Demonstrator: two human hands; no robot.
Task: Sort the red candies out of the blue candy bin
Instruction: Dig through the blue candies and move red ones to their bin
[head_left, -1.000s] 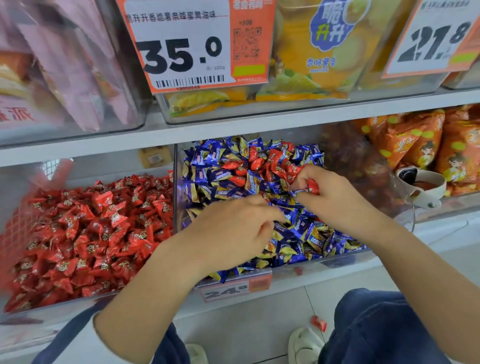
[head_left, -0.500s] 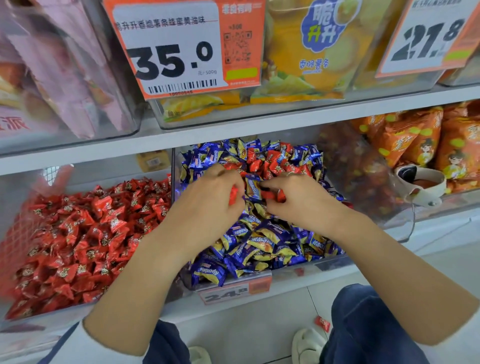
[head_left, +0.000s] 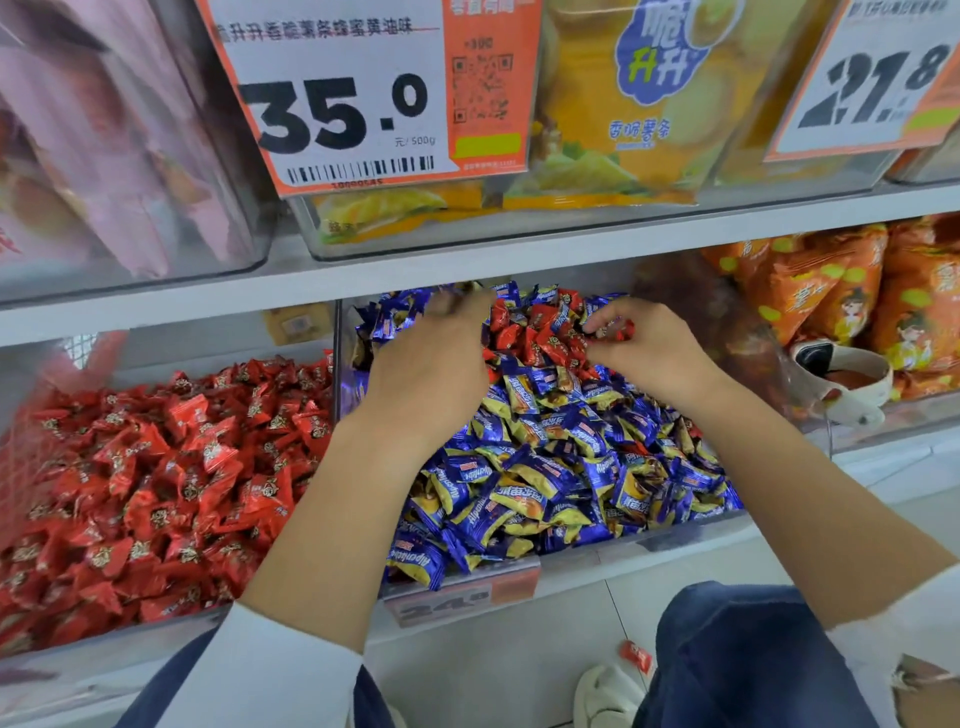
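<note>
The blue candy bin is a clear bin in the middle of the lower shelf, heaped with blue-and-yellow wrapped candies. A cluster of red candies lies at the back of the heap. My left hand reaches over the back left of the pile, palm down. Its fingertips are blurred among blue wrappers, so what they hold is hidden. My right hand is at the back right, its fingers pinched on a red candy.
The red candy bin stands directly left. The bin to the right holds orange snack bags and a white scoop. An upper shelf overhangs closely. One red candy lies on the floor by my knee.
Both hands have moved from the middle of the blue pile towards its back, spreading apart around the red cluster. The view has moved closer to the shelf.
</note>
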